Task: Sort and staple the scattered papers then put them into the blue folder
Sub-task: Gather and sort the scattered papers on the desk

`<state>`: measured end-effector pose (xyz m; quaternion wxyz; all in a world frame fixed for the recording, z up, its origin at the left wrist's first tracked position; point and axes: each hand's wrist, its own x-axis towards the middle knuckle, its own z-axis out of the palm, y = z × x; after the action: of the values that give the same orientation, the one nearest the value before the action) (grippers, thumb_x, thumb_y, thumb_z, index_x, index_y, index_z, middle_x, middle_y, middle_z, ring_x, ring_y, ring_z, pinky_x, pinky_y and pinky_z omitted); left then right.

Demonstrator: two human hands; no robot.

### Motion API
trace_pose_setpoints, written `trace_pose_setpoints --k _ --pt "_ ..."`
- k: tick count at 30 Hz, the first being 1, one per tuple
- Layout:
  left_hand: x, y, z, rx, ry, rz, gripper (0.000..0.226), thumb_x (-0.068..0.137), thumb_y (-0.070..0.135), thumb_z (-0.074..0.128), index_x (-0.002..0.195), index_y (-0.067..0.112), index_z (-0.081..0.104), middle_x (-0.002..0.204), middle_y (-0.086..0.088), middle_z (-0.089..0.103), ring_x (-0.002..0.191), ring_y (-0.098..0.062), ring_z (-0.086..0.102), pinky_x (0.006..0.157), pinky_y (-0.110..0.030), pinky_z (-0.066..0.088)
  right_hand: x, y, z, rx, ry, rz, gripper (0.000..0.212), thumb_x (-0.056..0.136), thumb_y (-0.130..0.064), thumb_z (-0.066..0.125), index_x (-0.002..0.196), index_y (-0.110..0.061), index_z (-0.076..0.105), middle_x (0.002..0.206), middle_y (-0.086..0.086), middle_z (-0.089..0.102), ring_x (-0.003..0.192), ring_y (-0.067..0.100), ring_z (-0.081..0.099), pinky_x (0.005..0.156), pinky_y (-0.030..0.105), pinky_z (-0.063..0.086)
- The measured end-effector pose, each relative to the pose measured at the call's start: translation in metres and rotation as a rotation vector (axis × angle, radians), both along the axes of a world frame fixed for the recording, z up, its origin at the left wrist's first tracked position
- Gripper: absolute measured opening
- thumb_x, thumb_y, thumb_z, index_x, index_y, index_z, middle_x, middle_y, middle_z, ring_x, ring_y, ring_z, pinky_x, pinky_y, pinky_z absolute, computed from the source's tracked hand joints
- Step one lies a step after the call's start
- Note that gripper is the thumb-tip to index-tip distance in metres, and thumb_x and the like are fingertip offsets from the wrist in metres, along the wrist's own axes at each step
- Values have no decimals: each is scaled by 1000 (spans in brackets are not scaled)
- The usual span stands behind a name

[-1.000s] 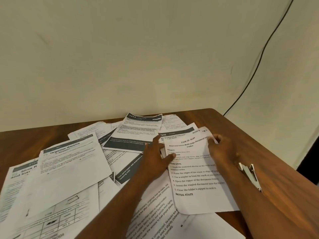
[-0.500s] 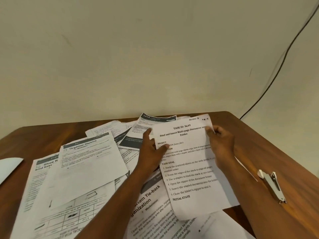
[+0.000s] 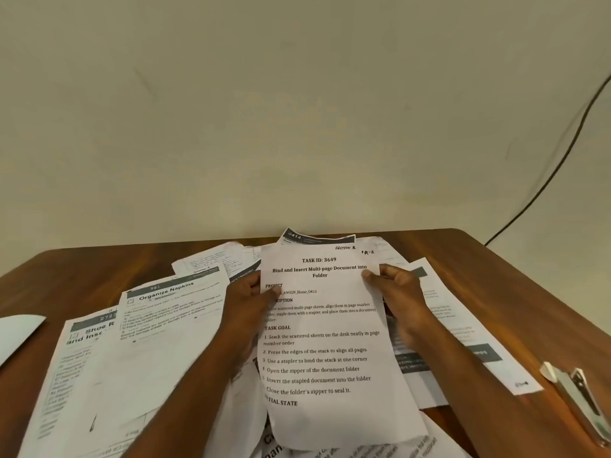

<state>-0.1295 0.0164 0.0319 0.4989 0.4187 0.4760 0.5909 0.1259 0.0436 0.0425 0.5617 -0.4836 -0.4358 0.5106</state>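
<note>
A printed sheet headed "TASK ID: 3649" (image 3: 327,345) is lifted off the table and faces me. My left hand (image 3: 246,305) pinches its left edge, thumb on the front. My right hand (image 3: 401,294) pinches its right edge near the top. Several other printed sheets lie scattered on the brown table, among them "Organize Napkins" (image 3: 172,312) to the left and a dark-banded one (image 3: 463,338) to the right. A metal stapler (image 3: 577,395) lies near the right table edge. No blue folder is in view.
The wooden table (image 3: 82,272) meets a plain wall at the back. A pale sheet corner (image 3: 18,332) pokes in at the far left. A black cable (image 3: 545,180) runs down the wall at the right.
Both hands have raised the "TASK ID" sheet from the pile and turned it upright toward me. The view has shifted, so the stapler sits further right.
</note>
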Motion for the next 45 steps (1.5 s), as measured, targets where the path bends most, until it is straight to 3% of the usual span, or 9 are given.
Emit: trace_pose_setpoints --k 13,17,20,22,27,32,36,40,45 --pt "-5 2 -14 -9 10 -14 36 91 -4 72 127 4 69 112 -16 79 101 -38 77 92 -57 60 -11 -4 -13 39 214 3 23 96 -5 67 118 -6 74 115 10 78 111 29 73 106 50 53" --pt "0 -2 -14 4 106 7 27 94 6 74 121 7 70 106 -14 80 92 -31 79 81 -49 64 -12 -2 -16 46 155 -13 17 96 -9 69 112 -10 76 113 8 79 109 26 74 106 50 53" --pt "3 -7 -11 35 204 15 22 95 9 73 116 2 70 88 -19 75 61 -11 73 57 -28 59 -13 -2 -19 56 99 -15 15 97 -11 70 109 -14 77 111 5 79 110 24 74 105 47 54" --pt "3 -10 -10 47 235 21 20 96 8 72 114 0 70 80 -16 74 52 -4 67 50 -19 52 -15 0 -22 66 39 -28 11 97 -13 71 103 -16 79 107 1 80 108 23 74 104 45 55" --pt "-5 -9 -12 54 269 21 19 94 15 76 113 11 74 102 -7 82 91 -27 80 78 -44 65 -20 1 -25 72 -56 -35 13 95 -12 73 104 -19 78 93 -7 81 95 19 77 86 32 63" --pt "-8 -11 -11 50 268 49 23 92 18 78 113 11 74 92 0 82 79 -16 79 62 -26 61 -19 2 -19 -16 -8 15 17 91 -15 78 105 -6 77 104 10 80 100 32 76 95 50 60" --pt "-10 -8 -16 48 288 70 21 91 22 78 111 17 76 94 1 82 82 -18 80 74 -38 64 7 5 4 -38 55 -67 27 93 -27 78 104 -2 75 94 15 80 80 25 74 74 38 61" --pt "-5 -7 -17 69 230 36 20 90 17 78 109 12 75 94 -6 82 84 -29 80 72 -42 64 63 12 15 -25 -277 -374 7 88 -21 82 92 -19 77 94 5 79 81 16 73 72 33 64" --pt "-5 0 -19 56 222 29 20 90 13 78 109 11 75 95 -11 82 84 -35 79 82 -55 63 114 11 11 -92 -861 -458 26 82 -38 87 93 -29 66 98 -8 71 77 10 63 77 37 59"
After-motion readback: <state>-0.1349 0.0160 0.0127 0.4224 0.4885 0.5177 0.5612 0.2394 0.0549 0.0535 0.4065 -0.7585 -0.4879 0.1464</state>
